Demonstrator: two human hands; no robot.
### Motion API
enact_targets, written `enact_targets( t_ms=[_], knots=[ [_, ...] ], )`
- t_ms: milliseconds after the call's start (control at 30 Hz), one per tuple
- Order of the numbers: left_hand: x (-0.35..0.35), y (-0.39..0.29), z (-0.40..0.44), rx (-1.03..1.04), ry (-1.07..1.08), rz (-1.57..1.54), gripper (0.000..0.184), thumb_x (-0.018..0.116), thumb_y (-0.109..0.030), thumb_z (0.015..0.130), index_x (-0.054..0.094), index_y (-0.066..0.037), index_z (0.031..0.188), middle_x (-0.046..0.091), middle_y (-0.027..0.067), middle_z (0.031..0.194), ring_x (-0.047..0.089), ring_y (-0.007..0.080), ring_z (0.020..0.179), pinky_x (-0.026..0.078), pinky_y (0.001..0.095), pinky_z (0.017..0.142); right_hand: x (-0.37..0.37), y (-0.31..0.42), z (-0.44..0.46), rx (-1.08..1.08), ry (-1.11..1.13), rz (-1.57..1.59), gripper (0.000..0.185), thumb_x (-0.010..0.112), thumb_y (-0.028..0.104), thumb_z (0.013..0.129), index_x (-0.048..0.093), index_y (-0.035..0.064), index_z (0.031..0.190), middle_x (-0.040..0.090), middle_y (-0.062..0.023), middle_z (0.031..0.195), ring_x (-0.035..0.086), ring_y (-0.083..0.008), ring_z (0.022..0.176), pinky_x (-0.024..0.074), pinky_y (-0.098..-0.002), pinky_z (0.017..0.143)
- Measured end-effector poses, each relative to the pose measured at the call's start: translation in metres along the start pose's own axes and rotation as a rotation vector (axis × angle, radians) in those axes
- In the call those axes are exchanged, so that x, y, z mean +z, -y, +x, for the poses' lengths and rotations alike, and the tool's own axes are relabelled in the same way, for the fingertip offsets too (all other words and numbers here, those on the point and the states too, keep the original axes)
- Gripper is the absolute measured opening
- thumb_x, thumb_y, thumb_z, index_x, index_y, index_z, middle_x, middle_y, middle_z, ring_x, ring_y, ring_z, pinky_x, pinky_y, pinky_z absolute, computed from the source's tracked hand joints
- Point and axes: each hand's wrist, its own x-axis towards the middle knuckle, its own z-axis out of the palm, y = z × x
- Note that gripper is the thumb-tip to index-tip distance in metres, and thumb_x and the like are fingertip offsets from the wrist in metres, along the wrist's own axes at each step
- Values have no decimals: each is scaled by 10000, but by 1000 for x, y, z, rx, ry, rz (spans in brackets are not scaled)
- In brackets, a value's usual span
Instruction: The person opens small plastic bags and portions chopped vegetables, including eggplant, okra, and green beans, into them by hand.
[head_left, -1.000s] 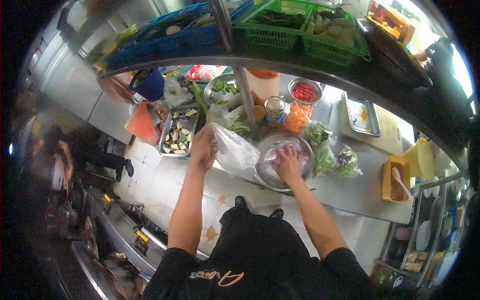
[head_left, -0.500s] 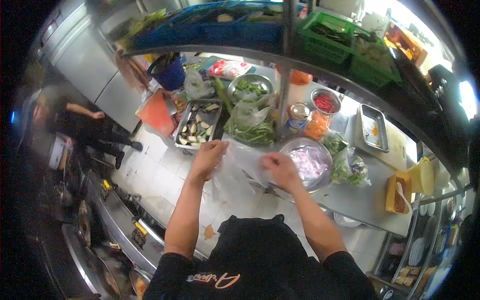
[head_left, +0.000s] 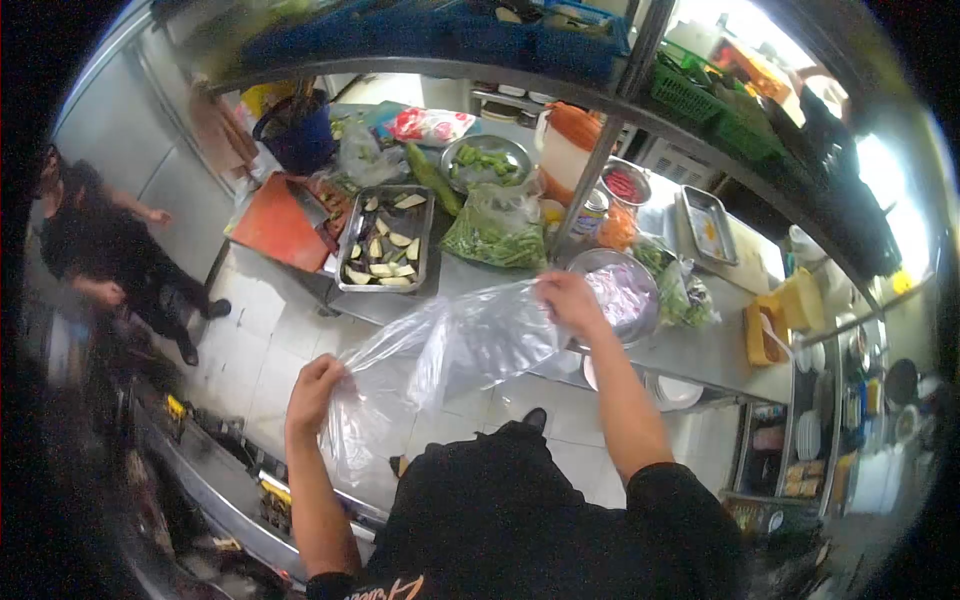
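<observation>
A clear plastic bag (head_left: pixel 455 340) is stretched between my two hands, above the floor in front of the counter. My left hand (head_left: pixel 318 385) is closed on its left end, low and toward the stoves. The other end is pinched in my right hand (head_left: pixel 570 302), close to the counter's front edge. Just behind my right hand stands a metal bowl (head_left: pixel 652 312) with pale pinkish, sliced contents. Nearby on the counter lie a bag of green vegetables (head_left: pixel 492 232) and a metal tray (head_left: pixel 345 278) of cut eggplant pieces (head_left: pixel 392 262).
An orange-red board (head_left: pixel 283 225) juts from the counter's left end. A shelf edge (head_left: pixel 430 70) crosses above the counter. Stoves (head_left: pixel 220 450) line the lower left. A person in dark clothes (head_left: pixel 110 235) stands at left. A yellow container (head_left: pixel 765 335) sits at the right end.
My left hand has moved left and down, away from my right hand, spreading the plastic bag wide. The view has shifted, and the person at left stands differently.
</observation>
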Motion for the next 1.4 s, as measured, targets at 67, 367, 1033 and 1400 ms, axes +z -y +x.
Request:
enact_targets(
  t_ms=[67, 367, 1033, 1400],
  knots=[
    [-14, 2, -5, -39, -63, -22, 146, 577, -163, 852, 569, -27, 801, 550, 7, 673, 474, 68, 592, 378, 215, 542, -38, -52, 41, -107, -56, -76, 212, 569, 160, 786, 638, 43, 949, 595, -56, 691, 522, -128, 551, 420, -288, 479],
    [-32, 15, 31, 5, -206, 52, 173, 584, -187, 854, 550, -18, 836, 477, -12, 633, 425, 69, 548, 357, 222, 505, -194, -80, 198, -350, 554, 827, 313, 519, 292, 846, 582, 30, 1006, 621, -60, 854, 595, -204, 732, 491, -314, 659],
    [19, -37, 136, 28, -17, 233, 143, 580, -165, 853, 558, -29, 811, 470, -26, 655, 400, 59, 590, 319, 212, 536, -128, 54, 197, -565, -46, -663, 235, 583, 66, 797, 580, 11, 1026, 631, -114, 913, 596, -172, 817, 491, -287, 724],
    [-9, 0, 79, -2, 81, 81, 107, 541, -100, 868, 568, 4, 869, 517, -8, 657, 469, 68, 577, 396, 218, 532, -95, 70, 69, -669, -782, 54, 202, 555, 85, 839, 596, 3, 1019, 639, -68, 904, 578, -129, 840, 458, -271, 758]
  ],
)
